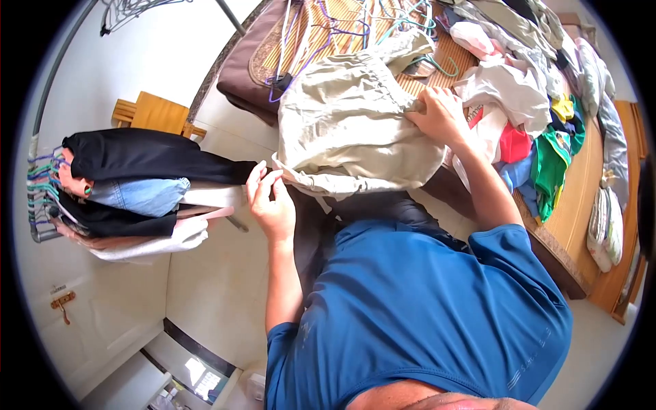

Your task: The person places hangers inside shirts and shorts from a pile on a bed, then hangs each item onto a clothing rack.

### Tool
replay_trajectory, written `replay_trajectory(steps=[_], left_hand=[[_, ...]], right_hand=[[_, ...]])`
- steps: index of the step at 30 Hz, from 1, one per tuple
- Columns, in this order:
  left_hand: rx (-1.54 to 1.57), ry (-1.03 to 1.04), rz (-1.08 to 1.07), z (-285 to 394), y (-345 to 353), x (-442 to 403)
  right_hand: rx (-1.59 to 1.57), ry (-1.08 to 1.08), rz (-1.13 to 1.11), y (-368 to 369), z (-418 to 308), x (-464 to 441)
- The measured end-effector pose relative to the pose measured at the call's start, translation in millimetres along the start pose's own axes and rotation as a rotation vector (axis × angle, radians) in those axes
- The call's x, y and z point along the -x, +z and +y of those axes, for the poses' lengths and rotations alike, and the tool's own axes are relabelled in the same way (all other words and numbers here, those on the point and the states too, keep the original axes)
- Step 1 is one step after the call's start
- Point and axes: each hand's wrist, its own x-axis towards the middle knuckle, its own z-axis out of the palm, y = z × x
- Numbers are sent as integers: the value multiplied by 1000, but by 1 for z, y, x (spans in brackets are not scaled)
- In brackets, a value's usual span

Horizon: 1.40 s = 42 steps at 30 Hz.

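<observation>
Left hand (271, 208) is pinching the khaki garment (342, 130) by one corner, right hand (439, 116) is gripping near its gathered seam, overhanging the mat (273, 55) near edge; pulling evenly should be easing creases.

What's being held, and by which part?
A beige garment: the right hand grips its edge beside the gathered band; the left hand pinches its near left corner.

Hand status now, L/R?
Left hand: fingers curled at the beige garment's lower left edge; whether it's gripping can't be told.
Right hand: closed, holding the garment's right edge.
</observation>
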Motion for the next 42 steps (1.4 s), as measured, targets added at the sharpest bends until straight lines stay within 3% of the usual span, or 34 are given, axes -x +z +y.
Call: replay_trajectory(steps=[1, 2, 4, 6, 8, 9, 10, 11, 12, 15, 16, 20, 22, 24, 26, 30, 32, 35, 36, 38, 40, 42], left_hand=[[14, -21, 19, 5, -2, 2], [30, -41, 38, 13, -3, 4], [157, -67, -2, 26, -5, 5], [580, -404, -233, 54, -14, 3], [857, -498, -424, 77, -18, -2], [984, -561, -438, 82, -16, -1], [1112, -627, -450, 84, -14, 0], [1047, -586, -473, 75, -13, 5], [1043, -691, -423, 81, -14, 1], [937, -894, -98, 69, -17, 9], [973, -873, -55, 55, -23, 15], [889, -829, 69, 47, -31, 25], [840, -768, 46, 51, -32, 24], [850, -722, -38, 50, -29, 27], [872, -672, -135, 58, -29, 27], [702, -522, -375, 61, -35, 27], [569, -551, -458, 71, -51, 19], [479, -584, -216, 55, -65, 26], [396, -545, -138, 50, -71, 26], [436, -493, -143, 55, -84, 20], [187, -127, -212, 41, -90, 20], [87, -92, -236, 42, -96, 30]], right_hand=[[-108, -39, 140, 5, -2, 0], [-107, -48, 135, 4, -3, 3], [-465, 33, -5, -26, -36, 18], [-686, -216, 143, -27, -77, 42], [-695, -417, -100, -42, -121, 68], [-766, -629, -49, -41, -144, 76], [-782, -684, -142, -31, -158, 87], [-706, -796, -171, -18, -168, 91], [-630, -908, -198, -10, -174, 94], [-588, -980, -310, -4, -179, 95], [-597, -971, -283, -8, -178, 94], [-655, -807, 175, 0, -167, 81], [-578, -641, 208, -4, -159, 69], [-576, -508, 146, -3, -159, 57], [-652, -394, -148, 3, -157, 52], [-771, -565, -226, 40, -158, 50], [-778, -613, -321, 41, -160, 52], [-907, -467, -613, 12, -176, 61], [-837, -606, -517, 18, -179, 64], [-939, -747, -551, 29, -188, 70], [-973, -888, -597, 32, -204, 80], [-911, -1017, -699, 25, -219, 88]])
